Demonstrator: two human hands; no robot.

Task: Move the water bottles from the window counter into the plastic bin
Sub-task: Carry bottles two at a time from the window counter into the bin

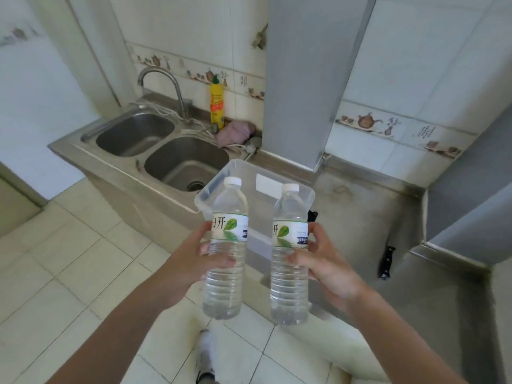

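Left hand [194, 259]: wraps the left water bottle [225, 250] mid-body, upright.
Right hand [324, 261]: grips the right water bottle [291, 253] likewise (caps up, for a straight drop).
Plastic bin [277, 173]: on the steel counter [360, 217] behind both bottles, seemingly empty.

Home kitchen: steel double sink [155, 142], tiles.

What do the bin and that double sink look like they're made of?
The bin looks like clear, slightly frosted plastic: the counter shows through its walls. The double sink looks like brushed stainless steel: grey, with soft metallic reflections. Neither can be confirmed by sight alone.
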